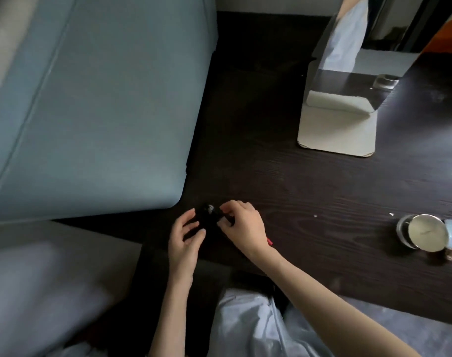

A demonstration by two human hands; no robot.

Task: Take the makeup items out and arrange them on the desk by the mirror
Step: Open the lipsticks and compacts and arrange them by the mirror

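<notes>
Hands at desk (310, 191) near edge, left corner: left hand (185, 243) steadies dark pouch (209, 222), fingers curled on it; right hand (241, 225) pinches its top, likely opening. Mirror (348, 81) at far edge; round tin (423, 234) toward right edge, well apart.

1. A small black pouch (209, 220), dark and hard to make out, lies on the dark wood-grain desk (310, 191) near its front left edge.
2. A round silver-lidded jar (423, 231) sits at the desk's right.
3. The mirror (353, 68) stands tilted on a white base at the back right.
</notes>
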